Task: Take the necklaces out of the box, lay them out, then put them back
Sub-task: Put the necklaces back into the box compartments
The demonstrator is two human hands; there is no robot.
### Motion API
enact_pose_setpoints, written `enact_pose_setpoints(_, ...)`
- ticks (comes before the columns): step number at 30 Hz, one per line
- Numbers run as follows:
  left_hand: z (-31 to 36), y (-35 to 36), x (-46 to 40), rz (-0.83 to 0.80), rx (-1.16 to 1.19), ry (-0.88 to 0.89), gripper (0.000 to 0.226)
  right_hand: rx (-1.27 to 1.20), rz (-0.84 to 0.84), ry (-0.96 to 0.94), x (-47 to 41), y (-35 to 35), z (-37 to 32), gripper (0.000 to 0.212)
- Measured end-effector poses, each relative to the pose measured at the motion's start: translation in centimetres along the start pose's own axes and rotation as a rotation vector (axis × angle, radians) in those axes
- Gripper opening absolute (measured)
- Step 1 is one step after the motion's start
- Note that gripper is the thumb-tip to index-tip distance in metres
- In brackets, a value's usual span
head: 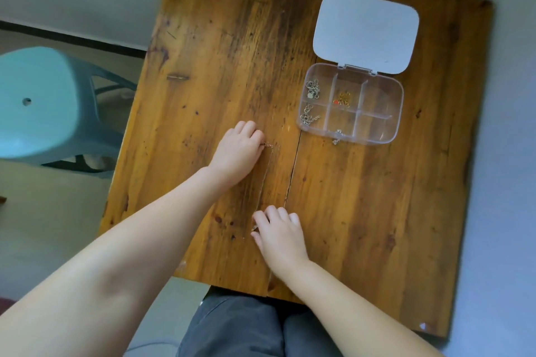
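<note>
Pinching the two ends of a thin chain necklace (pixel 265 180), the left hand (pixel 237 151) and the right hand (pixel 280 236) hold it stretched flat on the wooden desk (pixel 203 66), each with fingers curled closed on an end, alongside the seam between the boards. Bare wood lies open to the left of the chain as far as the desk's left edge. Well to the right sits the clear box (pixel 388 113), lid (pixel 365 32) thrown back, with other necklaces in its left and middle compartments, one dangling over its near rim.
</note>
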State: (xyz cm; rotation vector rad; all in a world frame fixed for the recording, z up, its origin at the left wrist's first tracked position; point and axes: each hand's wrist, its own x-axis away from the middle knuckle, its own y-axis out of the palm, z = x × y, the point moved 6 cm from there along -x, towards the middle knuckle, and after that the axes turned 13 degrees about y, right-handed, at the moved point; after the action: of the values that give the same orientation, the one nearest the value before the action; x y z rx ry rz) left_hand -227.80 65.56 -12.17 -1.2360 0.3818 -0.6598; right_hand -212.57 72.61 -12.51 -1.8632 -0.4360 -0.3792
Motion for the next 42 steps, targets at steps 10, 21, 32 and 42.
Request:
enact_pose_setpoints(10,0.6,0.4,-0.7,-0.090,0.054,-0.012,0.028,-0.692,-0.090,0.286,1.6,-2.7,6.9,0.007)
enact_pose_setpoints(21,11.7,0.3,-0.2,-0.282,0.581,0.255,0.035,-1.508,-0.204,0.510,2.7,-5.3,10.9,0.011)
enact_pose_setpoints(32,20.2,-0.2,-12.9,-0.487,0.737,0.261,0.040,-1.424,0.184,0.918,11.4,-4.8,24.9,0.006)
enact_pose_setpoints(42,27.3,7.6,-18.1,-0.521,-0.245,0.782,0.036,-0.946,0.288,1.083,12.5,0.1,24.8,0.009)
